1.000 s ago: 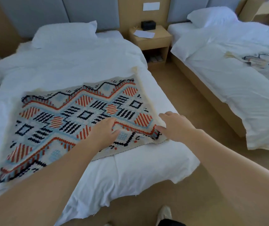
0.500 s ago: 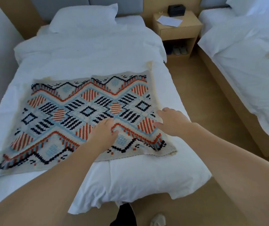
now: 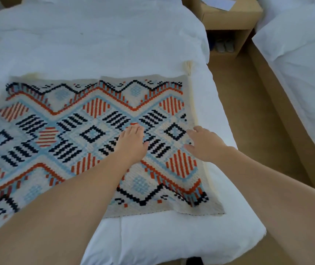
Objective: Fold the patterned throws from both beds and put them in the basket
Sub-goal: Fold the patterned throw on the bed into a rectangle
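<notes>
Moved both hands up the throw [image 3: 88,134]; left hand [image 3: 132,144] flat on it, right hand [image 3: 204,144] spread over its right edge, gripping nothing. Lies unfolded under both; basket unseen, all folding left

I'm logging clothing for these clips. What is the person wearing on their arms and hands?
Nothing that shows. The left hand and right hand are bare, with no gloves, rings, watch or bracelet in view. Both forearms are uncovered to the picture's edge; no sleeve shows.
</notes>
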Demonstrator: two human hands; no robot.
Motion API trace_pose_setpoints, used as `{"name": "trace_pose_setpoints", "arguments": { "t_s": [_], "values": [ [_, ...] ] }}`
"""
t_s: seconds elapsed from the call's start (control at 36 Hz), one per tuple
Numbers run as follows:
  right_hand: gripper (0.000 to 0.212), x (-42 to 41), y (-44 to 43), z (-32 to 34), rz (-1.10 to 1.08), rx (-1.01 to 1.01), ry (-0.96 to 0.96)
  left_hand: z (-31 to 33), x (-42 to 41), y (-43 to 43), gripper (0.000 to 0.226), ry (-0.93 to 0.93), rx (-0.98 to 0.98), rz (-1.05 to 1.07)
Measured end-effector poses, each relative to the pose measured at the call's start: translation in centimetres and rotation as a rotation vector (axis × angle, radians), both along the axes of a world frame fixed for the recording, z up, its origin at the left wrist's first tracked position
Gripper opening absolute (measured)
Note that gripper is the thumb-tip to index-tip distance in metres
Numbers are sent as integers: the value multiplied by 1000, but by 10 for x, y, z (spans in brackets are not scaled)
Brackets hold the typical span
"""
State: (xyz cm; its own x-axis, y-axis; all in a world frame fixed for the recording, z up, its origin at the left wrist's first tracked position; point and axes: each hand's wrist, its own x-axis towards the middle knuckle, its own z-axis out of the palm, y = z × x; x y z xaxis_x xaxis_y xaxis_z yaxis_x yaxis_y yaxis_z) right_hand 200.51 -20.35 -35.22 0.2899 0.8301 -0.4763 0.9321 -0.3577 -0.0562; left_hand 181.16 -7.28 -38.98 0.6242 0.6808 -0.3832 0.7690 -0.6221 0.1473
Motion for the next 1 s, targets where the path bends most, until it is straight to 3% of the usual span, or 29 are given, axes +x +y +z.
{"name": "trace_pose_setpoints", "arguments": {
  "t_s": [0.22,0.42,0.56,0.86,1.0],
  "values": [
    [61,55,75,-114,29,-42,45,-116,72,51,58,41,-20,52],
    [71,90,126,-209,67,-39,28,-200,136,106,60,-83,14,89],
    [76,119,157,-258,112,47,-57,-258,136,108,63,-187,122,132],
    [81,187,267,-274,184,145,-146,-288,138,123,67,-183,158,105],
    [72,223,317,-274,149,202,-178,-298,138,128,67,-214,163,89]
  ]
}}
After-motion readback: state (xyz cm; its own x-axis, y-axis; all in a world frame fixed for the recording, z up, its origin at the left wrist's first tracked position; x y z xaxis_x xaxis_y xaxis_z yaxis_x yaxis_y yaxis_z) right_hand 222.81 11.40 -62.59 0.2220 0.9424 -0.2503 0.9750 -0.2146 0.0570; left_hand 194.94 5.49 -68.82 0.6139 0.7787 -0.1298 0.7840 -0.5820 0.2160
